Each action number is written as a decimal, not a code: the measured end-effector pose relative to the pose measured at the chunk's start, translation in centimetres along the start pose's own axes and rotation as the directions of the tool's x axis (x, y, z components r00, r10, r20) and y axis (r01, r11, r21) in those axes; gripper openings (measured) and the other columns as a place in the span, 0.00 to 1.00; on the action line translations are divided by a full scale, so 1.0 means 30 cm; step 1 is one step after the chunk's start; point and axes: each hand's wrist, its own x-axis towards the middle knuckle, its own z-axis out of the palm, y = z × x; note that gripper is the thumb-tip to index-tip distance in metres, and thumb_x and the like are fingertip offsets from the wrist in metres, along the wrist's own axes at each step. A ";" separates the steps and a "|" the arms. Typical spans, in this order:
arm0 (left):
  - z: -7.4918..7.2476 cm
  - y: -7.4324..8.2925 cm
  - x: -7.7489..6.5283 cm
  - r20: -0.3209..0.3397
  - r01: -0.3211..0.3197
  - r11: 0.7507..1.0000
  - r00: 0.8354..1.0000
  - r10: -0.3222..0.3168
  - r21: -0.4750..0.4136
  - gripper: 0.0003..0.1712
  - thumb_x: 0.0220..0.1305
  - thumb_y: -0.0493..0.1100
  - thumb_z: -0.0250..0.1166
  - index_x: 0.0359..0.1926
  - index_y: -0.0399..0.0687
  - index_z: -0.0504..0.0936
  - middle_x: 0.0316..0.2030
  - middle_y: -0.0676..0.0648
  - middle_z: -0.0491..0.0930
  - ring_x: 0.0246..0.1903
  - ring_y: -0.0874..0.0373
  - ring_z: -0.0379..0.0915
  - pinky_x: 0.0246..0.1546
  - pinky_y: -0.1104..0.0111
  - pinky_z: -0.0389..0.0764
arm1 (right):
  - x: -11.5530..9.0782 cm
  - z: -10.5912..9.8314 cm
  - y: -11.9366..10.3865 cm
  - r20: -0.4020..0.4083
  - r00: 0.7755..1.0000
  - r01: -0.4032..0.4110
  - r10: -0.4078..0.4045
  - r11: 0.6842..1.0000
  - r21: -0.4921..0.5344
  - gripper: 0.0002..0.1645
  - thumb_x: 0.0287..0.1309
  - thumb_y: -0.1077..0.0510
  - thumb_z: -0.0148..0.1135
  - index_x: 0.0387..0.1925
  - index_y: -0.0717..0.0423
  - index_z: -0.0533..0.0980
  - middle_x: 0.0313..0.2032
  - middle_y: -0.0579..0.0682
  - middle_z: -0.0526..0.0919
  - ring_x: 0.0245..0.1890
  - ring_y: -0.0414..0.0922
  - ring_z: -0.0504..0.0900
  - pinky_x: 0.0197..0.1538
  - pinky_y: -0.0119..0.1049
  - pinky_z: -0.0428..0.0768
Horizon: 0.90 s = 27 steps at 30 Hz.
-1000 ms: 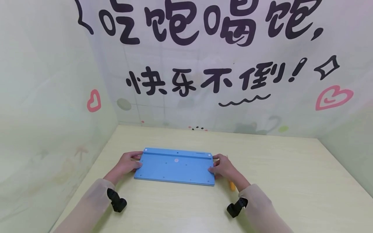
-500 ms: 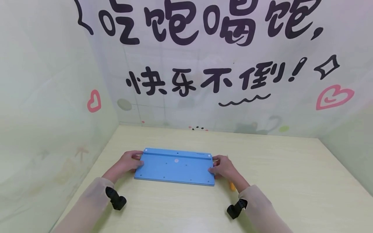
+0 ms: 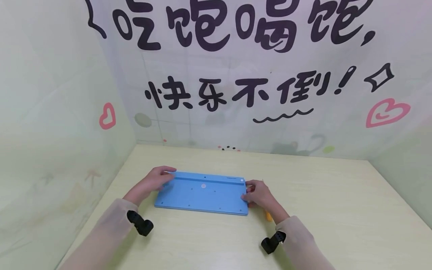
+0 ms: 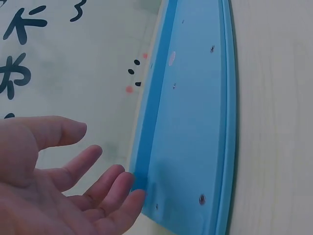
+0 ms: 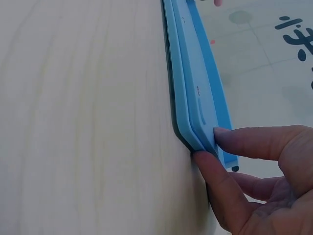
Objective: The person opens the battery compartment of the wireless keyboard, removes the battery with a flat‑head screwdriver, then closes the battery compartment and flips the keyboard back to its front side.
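A light blue keyboard (image 3: 202, 195) lies face down on the table, its underside with small screw holes and a round pale sticker showing. My left hand (image 3: 156, 179) is at its far left corner, fingers loosely extended; in the left wrist view the hand (image 4: 73, 181) hovers at the keyboard's end without gripping it. At the other end my right hand (image 3: 259, 193) holds the right edge. Seen from the right wrist, the thumb lies on the underside of the keyboard (image 5: 195, 73) and a finger is beneath the rim. The keys are mostly hidden below.
Partly behind the right wrist lies a small orange object (image 3: 268, 216), its kind unclear. The pale wooden table (image 3: 324, 210) extends to the right and front. A printed fabric backdrop (image 3: 209, 131) stands along the back and both sides.
My left hand has let go of the keyboard's left edge and moved up and right over its far left corner. The right hand and the keyboard stay nearly in place.
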 end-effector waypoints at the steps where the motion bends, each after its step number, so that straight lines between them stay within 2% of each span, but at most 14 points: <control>1: 0.008 0.010 0.006 0.004 -0.006 1.000 1.000 0.006 -0.001 0.24 0.66 0.45 0.53 0.60 0.41 0.68 0.54 0.35 0.68 0.50 0.43 0.66 0.46 0.52 0.72 | 0.001 0.001 0.000 0.001 1.000 0.000 0.000 1.000 -0.001 0.33 0.47 0.67 0.68 0.56 0.68 0.67 0.33 0.55 0.72 0.27 0.46 0.74 0.28 0.35 0.79; 5: 0.055 0.056 0.036 0.008 -0.033 0.999 0.999 0.032 0.016 0.23 0.64 0.43 0.55 0.59 0.41 0.70 0.50 0.38 0.73 0.47 0.46 0.70 0.44 0.55 0.74 | 0.004 0.003 0.000 0.006 1.000 -0.008 0.008 1.000 -0.005 0.33 0.47 0.67 0.67 0.56 0.68 0.67 0.32 0.56 0.71 0.26 0.46 0.74 0.27 0.35 0.79; 8: 0.103 0.094 0.064 0.037 -0.059 0.998 0.998 0.058 0.023 0.22 0.63 0.42 0.56 0.57 0.41 0.71 0.45 0.40 0.76 0.43 0.50 0.73 0.39 0.59 0.76 | 0.005 0.001 -0.002 0.006 1.000 -0.018 0.018 1.000 -0.005 0.32 0.47 0.68 0.67 0.55 0.69 0.67 0.32 0.56 0.71 0.25 0.47 0.74 0.27 0.35 0.79; 12: 0.168 0.145 0.094 0.108 -0.089 0.996 0.990 0.086 0.026 0.22 0.62 0.41 0.58 0.57 0.42 0.73 0.42 0.44 0.78 0.38 0.53 0.73 0.37 0.62 0.76 | 0.005 -0.002 -0.007 0.008 1.000 -0.027 0.027 1.000 0.012 0.32 0.47 0.68 0.67 0.55 0.69 0.67 0.33 0.57 0.71 0.25 0.47 0.74 0.27 0.36 0.79; 18: 0.261 0.204 0.136 0.201 -0.181 0.982 0.965 0.166 0.056 0.19 0.62 0.41 0.59 0.54 0.42 0.75 0.40 0.46 0.77 0.37 0.55 0.73 0.35 0.63 0.75 | 0.008 -0.006 -0.006 0.008 0.999 -0.033 0.032 0.999 0.026 0.32 0.47 0.68 0.67 0.55 0.68 0.67 0.33 0.56 0.71 0.25 0.47 0.74 0.27 0.36 0.79; 23: 0.332 0.231 0.170 0.237 -0.263 0.962 0.942 0.237 0.080 0.15 0.61 0.41 0.61 0.48 0.43 0.77 0.40 0.48 0.76 0.39 0.56 0.72 0.38 0.64 0.74 | 0.012 -0.007 -0.009 0.004 0.999 -0.047 0.047 0.999 0.014 0.33 0.47 0.67 0.67 0.56 0.67 0.67 0.34 0.57 0.72 0.26 0.47 0.75 0.28 0.35 0.79; 27: 0.381 0.256 0.181 0.248 -0.329 0.936 0.924 0.291 0.127 0.12 0.60 0.39 0.62 0.45 0.43 0.78 0.40 0.48 0.76 0.42 0.55 0.71 0.43 0.64 0.73 | 0.013 -0.007 -0.006 0.004 0.998 -0.059 0.059 0.998 0.007 0.33 0.47 0.66 0.68 0.56 0.67 0.67 0.34 0.57 0.72 0.26 0.48 0.75 0.28 0.35 0.79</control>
